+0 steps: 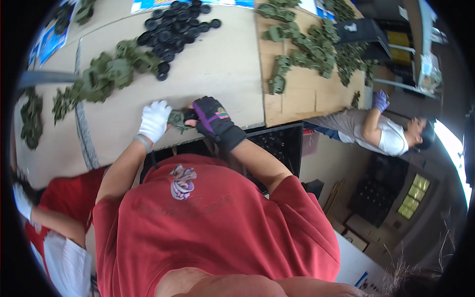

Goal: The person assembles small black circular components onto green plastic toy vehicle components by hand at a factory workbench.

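Head view: both hands meet at the near edge of the surface (222, 69). Left hand (155, 120), white glove, and right hand (212, 118), black-purple fingerless glove, both pinch one small green plastic part (176, 119) btwn them, just above the edge. Pile of black round discs (173, 29) well beyond; green parts heap (106, 74) to the left. Black crate (282, 143) sits under the edge, right.

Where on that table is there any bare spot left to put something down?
Bare tabletop lies between the black discs and the cardboard sheet, and below the left green pile beside the left hand. The cardboard's upper right is crowded with green parts.
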Available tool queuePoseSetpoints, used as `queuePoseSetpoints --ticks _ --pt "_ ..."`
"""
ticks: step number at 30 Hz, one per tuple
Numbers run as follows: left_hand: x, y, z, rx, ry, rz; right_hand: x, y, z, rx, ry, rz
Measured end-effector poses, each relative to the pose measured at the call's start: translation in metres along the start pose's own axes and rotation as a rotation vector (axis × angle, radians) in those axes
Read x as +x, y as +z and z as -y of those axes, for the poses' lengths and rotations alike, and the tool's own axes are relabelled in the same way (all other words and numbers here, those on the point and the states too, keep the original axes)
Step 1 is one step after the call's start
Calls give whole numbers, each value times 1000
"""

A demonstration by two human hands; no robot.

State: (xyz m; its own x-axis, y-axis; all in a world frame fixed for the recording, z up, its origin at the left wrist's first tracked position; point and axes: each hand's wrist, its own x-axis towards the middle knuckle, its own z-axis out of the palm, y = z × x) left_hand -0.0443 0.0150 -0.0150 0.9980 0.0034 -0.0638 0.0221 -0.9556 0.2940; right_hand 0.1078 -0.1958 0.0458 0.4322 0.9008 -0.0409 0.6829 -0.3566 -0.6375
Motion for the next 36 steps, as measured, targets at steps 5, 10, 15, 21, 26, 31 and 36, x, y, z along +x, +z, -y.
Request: queuePoseSetpoints --ticks 5,10,15,21,26,31,36 --pt "14 -6 1 14 -6 121 32 16 -4 42 120 -323" --pt "10 -5 -2 4 12 123 43 25 -9 46 192 -63" --pt "10 -2 0 -17 1 131 68 5 4 -182 -176 251" --pt "8 -6 1 -63 13 157 45 46 -6 -93 540 51" --pt "17 8 7 -88 15 140 86 2 -5 -205 -224 419" --pt "20 -4 8 -123 35 133 71 21 -15 -112 -87 374" --pt "33 -26 4 -72 60 298 30 29 -1 265 574 38"
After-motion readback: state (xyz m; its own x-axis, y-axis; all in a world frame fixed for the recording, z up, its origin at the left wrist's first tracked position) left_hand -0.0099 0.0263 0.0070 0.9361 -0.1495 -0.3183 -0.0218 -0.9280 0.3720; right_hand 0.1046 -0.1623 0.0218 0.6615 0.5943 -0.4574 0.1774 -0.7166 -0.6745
